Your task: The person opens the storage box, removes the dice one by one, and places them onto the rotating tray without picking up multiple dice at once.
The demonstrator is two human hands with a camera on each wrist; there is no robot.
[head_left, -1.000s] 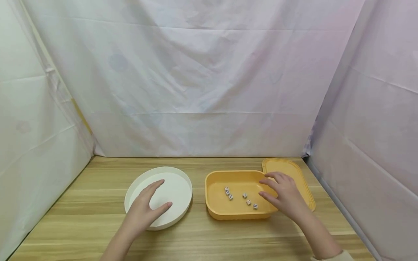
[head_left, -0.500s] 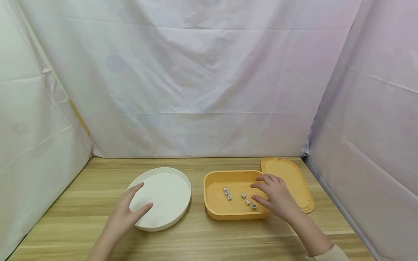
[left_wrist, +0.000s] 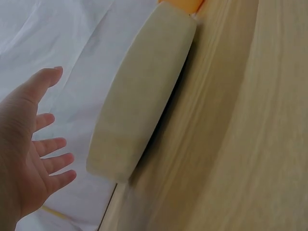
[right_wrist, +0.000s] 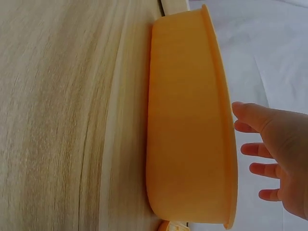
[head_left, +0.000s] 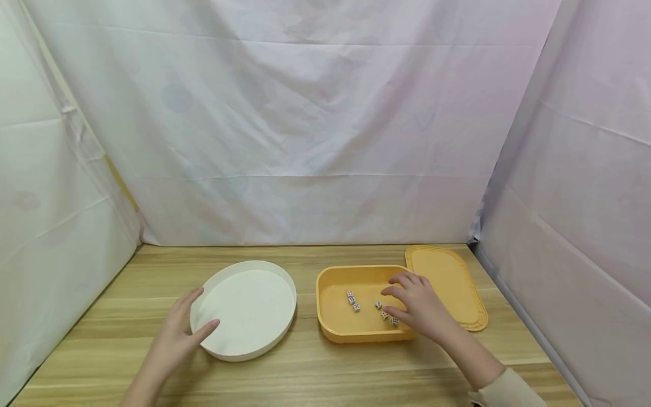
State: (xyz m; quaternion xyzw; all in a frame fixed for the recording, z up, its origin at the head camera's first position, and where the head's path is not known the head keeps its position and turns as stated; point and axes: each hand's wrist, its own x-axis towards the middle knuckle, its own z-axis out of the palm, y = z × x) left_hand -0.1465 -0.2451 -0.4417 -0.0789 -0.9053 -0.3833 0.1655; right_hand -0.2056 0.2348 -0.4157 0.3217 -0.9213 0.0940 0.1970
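A round white tray (head_left: 246, 311) with a low wall lies on the left of the table. My left hand (head_left: 175, 333) is at its left rim, thumb and fingers spread apart, holding nothing. In the left wrist view the fingers of my left hand (left_wrist: 29, 149) point toward the tray's side wall (left_wrist: 139, 96). To the right stands a yellow plastic box (head_left: 335, 325) with several small white dice (head_left: 356, 307) on its floor. Over the box's right end hovers my right hand (head_left: 417, 305), its fingers loosely bent above the dice and nothing held.
A yellow lid (head_left: 452, 282) lies behind and right of the box, partly hidden by my right hand. The wooden table (head_left: 285, 379) is bounded by white cloth (head_left: 315, 209) at the back and both sides.
My left hand has moved left, from over the white tray to its left edge. My right hand has shifted left, further over the yellow box. The dice lie as before.
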